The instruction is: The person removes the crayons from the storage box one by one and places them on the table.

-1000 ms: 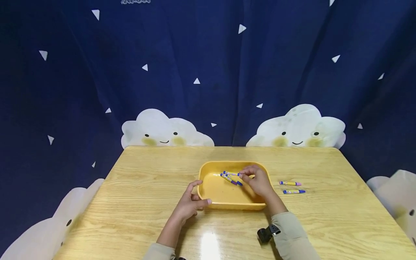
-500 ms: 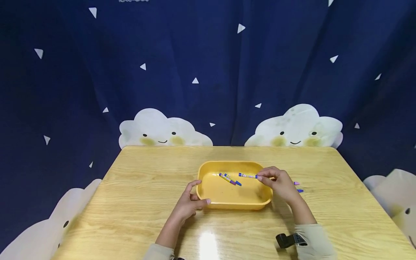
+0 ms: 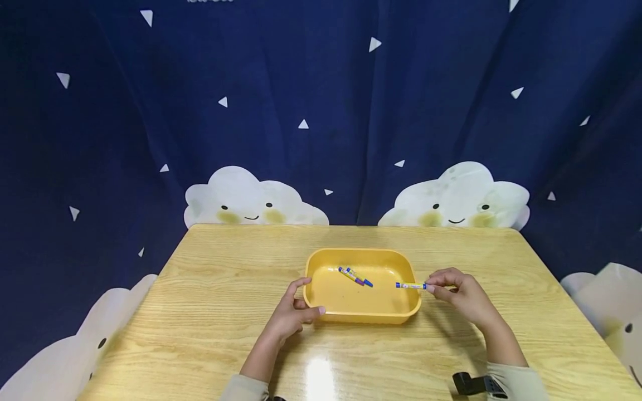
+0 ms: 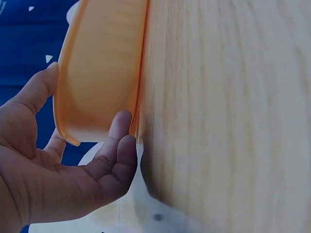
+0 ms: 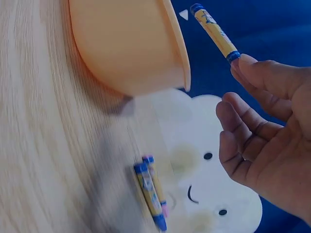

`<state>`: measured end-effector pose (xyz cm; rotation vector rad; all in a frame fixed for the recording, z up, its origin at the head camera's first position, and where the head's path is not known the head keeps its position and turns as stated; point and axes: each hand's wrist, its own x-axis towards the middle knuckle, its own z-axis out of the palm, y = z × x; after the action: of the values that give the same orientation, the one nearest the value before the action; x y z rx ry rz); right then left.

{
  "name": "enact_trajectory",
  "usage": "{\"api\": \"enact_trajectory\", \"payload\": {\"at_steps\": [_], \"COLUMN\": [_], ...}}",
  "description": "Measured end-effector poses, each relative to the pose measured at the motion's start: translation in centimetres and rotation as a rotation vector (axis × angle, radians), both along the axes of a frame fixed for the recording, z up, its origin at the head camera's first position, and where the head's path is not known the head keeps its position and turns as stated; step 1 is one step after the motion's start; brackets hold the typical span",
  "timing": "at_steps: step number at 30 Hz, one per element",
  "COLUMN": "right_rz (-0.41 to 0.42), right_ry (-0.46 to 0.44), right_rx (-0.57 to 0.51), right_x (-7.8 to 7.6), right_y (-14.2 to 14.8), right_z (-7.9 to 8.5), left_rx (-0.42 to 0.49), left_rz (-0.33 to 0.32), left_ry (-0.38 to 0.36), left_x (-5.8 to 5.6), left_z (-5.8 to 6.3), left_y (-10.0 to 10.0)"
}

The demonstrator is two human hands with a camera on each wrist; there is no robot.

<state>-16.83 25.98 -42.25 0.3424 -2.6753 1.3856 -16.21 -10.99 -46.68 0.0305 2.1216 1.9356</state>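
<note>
A yellow-orange tray (image 3: pixel 361 318) sits on the table in the head view. My left hand (image 3: pixel 290 318) holds its near-left corner, thumb on the rim and fingers along the outer wall (image 4: pixel 99 58). Over the tray's right rim, my right hand (image 3: pixel 463 295) pinches one end of a yellow crayon with blue bands (image 3: pixel 411 285), also seen as the crayon (image 5: pixel 215 31) in the right wrist view. Inside the tray lie two crayons side by side, one purple-tipped (image 3: pixel 350 275) and one blue-tipped (image 3: pixel 362 278).
On the wooden table (image 3: pixel 241 278), right of the tray, lie a blue-tipped crayon (image 5: pixel 149 195) and a pink-tipped crayon (image 5: pixel 156 182); my right hand hides them in the head view. A dark blue curtain (image 3: pixel 341 83) with white clouds hangs behind the table.
My right hand has lifted the crayon from beside the other two and carried it rightward to the tray's right rim. My left hand keeps its hold on the tray.
</note>
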Motion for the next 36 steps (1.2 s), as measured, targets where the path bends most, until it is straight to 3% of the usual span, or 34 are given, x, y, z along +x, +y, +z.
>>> {"api": "enact_trajectory", "payload": {"at_steps": [15, 22, 24, 36], "right_rz": [-0.067, -0.081, -0.087, -0.096], "right_ry": [-0.016, -0.044, -0.059, -0.196], "right_rx": [0.069, 0.040, 0.010, -0.024], "right_x": [1.2, 1.5, 1.6, 2.6], "right_y": [4.2, 5.8, 6.3, 8.8], "right_z": [-1.3, -2.0, -2.3, -3.2], "left_rx": [0.006, 0.008, 0.019, 0.015], "left_rz": [-0.008, -0.002, -0.004, -0.005], "left_ry": [0.019, 0.023, 0.020, 0.010], "left_x": [0.1, -0.1, 0.0, -0.3], "left_z": [0.0, 0.1, 0.6, -0.3], "left_y": [0.0, 0.1, 0.2, 0.0]}}
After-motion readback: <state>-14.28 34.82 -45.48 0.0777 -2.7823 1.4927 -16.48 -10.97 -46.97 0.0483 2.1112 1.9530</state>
